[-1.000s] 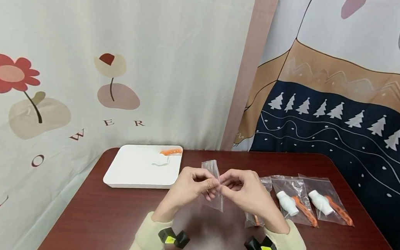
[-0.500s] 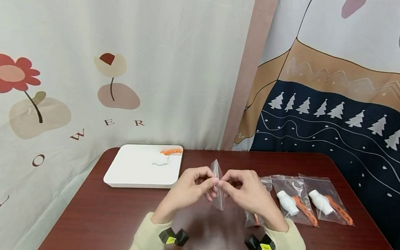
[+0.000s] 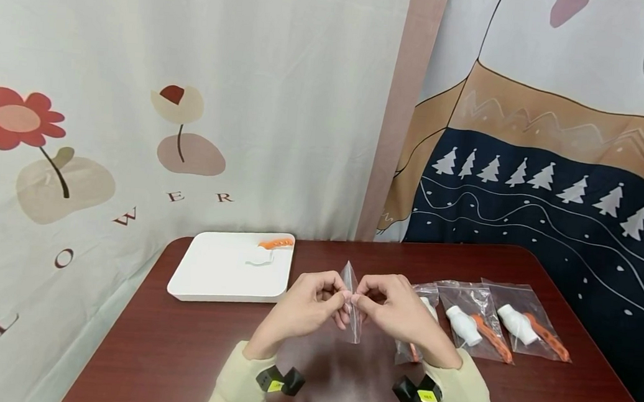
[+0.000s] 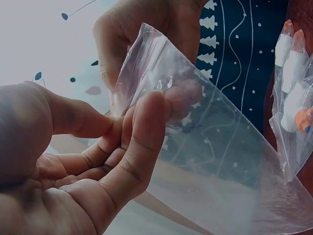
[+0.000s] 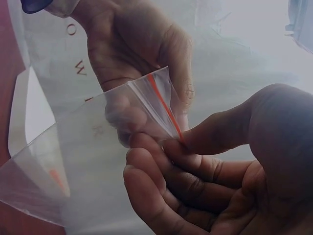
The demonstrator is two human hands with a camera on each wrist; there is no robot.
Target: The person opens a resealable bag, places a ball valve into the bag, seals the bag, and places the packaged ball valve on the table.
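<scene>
A clear zip-lock bag [image 3: 355, 328] hangs upright between my two hands above the middle of the table. My left hand [image 3: 312, 303] pinches its top edge between thumb and index finger. From the other side, my right hand [image 3: 395, 306] pinches the same edge, the fingertips of both hands almost meeting. In the right wrist view, a red line runs along the zip strip of the bag [image 5: 88, 147], by the right thumb. The bag looks flat, with nothing seen inside. Whether its mouth is parted, I cannot tell.
A white tray [image 3: 210, 274] stands at the back left, with an orange handle [image 3: 276, 243] and a white plastic part [image 3: 260, 256] in it. To the right lie clear bags, each with a white pipe fitting [image 3: 463, 325] and an orange handle [image 3: 548, 337]; my right arm partly covers one.
The bag has turned more edge-on to the head view, and the fingertips have shifted slightly along its top edge. Both arms stay nearly in place; tray and filled bags have not moved.
</scene>
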